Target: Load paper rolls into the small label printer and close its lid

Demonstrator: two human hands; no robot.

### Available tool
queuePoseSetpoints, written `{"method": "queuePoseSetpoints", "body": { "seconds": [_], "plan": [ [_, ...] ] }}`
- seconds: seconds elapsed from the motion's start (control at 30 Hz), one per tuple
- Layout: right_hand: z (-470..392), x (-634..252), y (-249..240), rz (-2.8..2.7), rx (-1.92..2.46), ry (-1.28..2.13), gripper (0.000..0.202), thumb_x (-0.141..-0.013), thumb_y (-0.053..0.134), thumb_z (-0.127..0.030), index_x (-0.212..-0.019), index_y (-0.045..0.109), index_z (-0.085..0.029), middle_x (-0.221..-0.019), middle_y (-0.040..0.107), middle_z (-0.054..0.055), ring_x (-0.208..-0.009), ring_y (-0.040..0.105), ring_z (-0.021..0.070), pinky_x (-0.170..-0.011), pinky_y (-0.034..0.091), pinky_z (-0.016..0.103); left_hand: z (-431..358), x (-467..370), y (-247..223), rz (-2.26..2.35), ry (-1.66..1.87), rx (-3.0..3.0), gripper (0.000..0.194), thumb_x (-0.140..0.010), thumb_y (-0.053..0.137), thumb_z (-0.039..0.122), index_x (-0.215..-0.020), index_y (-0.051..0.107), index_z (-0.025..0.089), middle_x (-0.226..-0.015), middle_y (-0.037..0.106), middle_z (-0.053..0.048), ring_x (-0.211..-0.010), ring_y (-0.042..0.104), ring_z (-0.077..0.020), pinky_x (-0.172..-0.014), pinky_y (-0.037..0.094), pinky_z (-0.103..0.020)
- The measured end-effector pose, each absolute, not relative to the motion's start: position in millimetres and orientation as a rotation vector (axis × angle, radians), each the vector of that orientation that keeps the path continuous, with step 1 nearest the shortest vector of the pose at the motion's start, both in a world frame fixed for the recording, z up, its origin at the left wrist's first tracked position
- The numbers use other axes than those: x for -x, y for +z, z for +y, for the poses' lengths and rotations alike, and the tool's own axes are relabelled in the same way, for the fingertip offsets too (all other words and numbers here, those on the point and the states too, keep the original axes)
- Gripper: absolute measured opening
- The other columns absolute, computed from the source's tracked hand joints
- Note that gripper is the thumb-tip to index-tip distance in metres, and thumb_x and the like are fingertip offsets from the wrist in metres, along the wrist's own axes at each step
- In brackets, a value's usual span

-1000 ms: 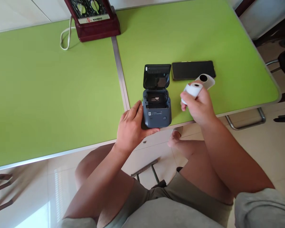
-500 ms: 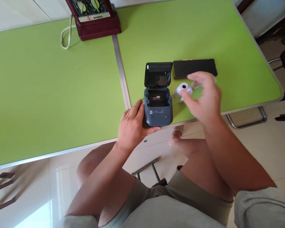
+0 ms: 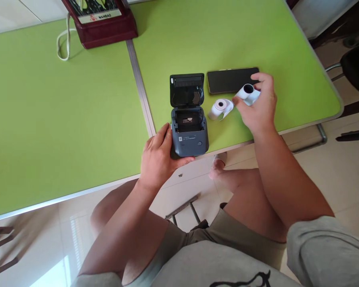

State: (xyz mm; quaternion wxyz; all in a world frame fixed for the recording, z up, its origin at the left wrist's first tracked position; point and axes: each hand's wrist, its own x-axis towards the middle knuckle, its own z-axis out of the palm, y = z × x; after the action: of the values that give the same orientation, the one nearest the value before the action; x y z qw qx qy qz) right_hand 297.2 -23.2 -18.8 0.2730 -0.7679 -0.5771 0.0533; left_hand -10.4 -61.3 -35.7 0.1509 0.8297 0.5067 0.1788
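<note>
A dark blue-grey label printer (image 3: 189, 142) stands at the table's front edge with its lid (image 3: 187, 90) raised and its paper bay uncovered. My left hand (image 3: 157, 157) grips it from the lower left, fingers along its side and thumb under its front. To its right is a small white paper roll (image 3: 217, 108) with a loose strip curling off. Beyond that, my right hand (image 3: 261, 101) has its thumb and fingers around another white paper roll (image 3: 244, 92), which has a wider dark core. Part of that roll is hidden by the fingers.
A black phone (image 3: 227, 81) lies flat behind the rolls. Toward the back, a dark red stand (image 3: 107, 32) with a white cord (image 3: 62, 50) sits on the green table (image 3: 77, 119). A metal strip (image 3: 140, 89) crosses the tabletop left of the printer.
The view has shifted, moving the scene leftward. My right hand, which was blurred over the small roll, now holds the wider-cored roll near the phone. My left hand stays on the printer.
</note>
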Motion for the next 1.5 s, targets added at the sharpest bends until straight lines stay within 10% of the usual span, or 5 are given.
{"method": "queuePoseSetpoints", "body": {
  "seconds": [0.57,0.93,1.13,1.5],
  "plan": [
    [-26,-202,41,-2.374,1.771,0.268,0.037,-0.085,0.057,-0.013,-0.119,0.068,-0.024,-0.114,0.080,0.004,-0.093,0.072,0.0269,-0.079,0.050,0.038,-65,9,-34,1.430,0.494,-2.377,0.103,-0.088,0.047,0.091,-0.155,0.051,0.013,-0.161,0.054,-0.022,-0.140,0.061,-0.0385,-0.118,0.048,-0.050],
    [-32,-204,49,-2.410,1.645,0.309,0.026,-0.099,0.054,-0.029,-0.091,0.079,-0.029,-0.110,0.076,0.006,-0.108,0.066,0.0296,-0.093,0.045,0.046,-66,7,-38,1.434,0.541,-2.396,0.119,-0.084,0.048,0.094,-0.164,0.035,0.007,-0.159,0.054,-0.027,-0.145,0.057,-0.0382,-0.118,0.047,-0.048],
    [-42,-208,57,-2.484,1.468,0.475,0.024,-0.097,0.060,-0.032,-0.084,0.079,-0.029,-0.098,0.076,0.004,-0.098,0.068,0.0268,-0.093,0.047,0.047,-68,9,-31,1.383,0.498,-2.473,0.083,-0.089,0.053,0.085,-0.155,0.055,0.034,-0.163,0.053,-0.016,-0.144,0.058,-0.0339,-0.116,0.047,-0.047],
    [-6,-235,5,-2.003,1.396,0.064,0.047,-0.089,0.067,-0.028,-0.135,0.055,-0.026,-0.145,0.067,0.013,-0.138,0.062,0.0312,-0.113,0.052,0.052,-68,12,-39,1.301,0.588,-2.563,0.067,-0.091,0.061,0.075,-0.143,0.064,0.034,-0.155,0.058,-0.019,-0.138,0.060,-0.0348,-0.111,0.049,-0.051]
  ]
}}
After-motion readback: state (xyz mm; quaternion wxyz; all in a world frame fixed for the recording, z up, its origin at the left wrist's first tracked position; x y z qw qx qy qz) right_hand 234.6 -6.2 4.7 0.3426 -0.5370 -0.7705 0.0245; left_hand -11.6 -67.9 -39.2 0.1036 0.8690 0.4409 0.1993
